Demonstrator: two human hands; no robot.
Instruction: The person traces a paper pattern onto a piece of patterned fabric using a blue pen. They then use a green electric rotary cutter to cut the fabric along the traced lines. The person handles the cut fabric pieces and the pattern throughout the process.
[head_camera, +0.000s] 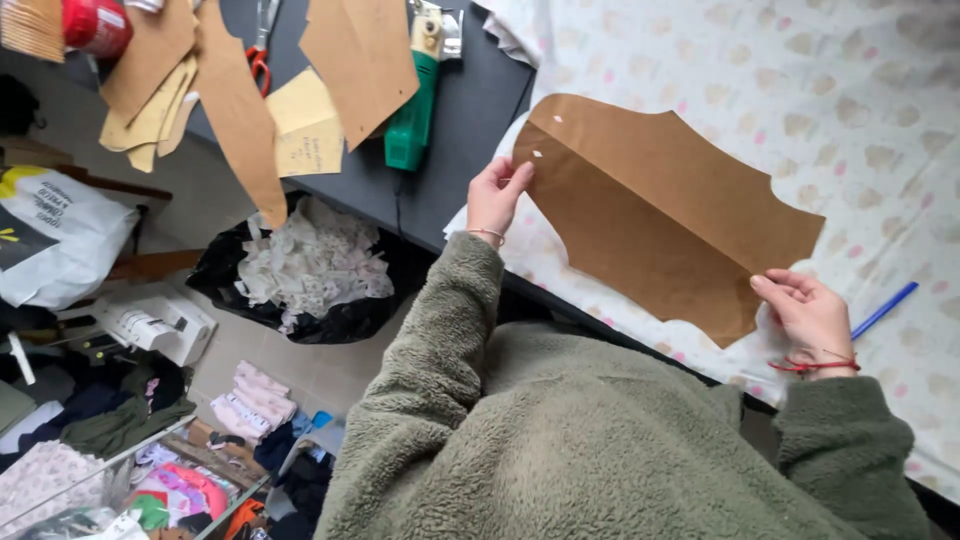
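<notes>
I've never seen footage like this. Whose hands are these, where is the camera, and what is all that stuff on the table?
There is no machine here: a person in a fuzzy green fleece works with bare hands. The single picture comes from a camera worn on the head, looking down.

The left hand and right hand each pinch one end of a large brown paper pattern piece with wavy edges, holding it over white cloth printed with pale spots.

Further along the dark tabletop lie more brown and yellow paper pieces, a green handheld electric cutter, and red-handled scissors. A blue pen rests on the cloth. On the floor sits a black bag of fabric scraps.
</notes>
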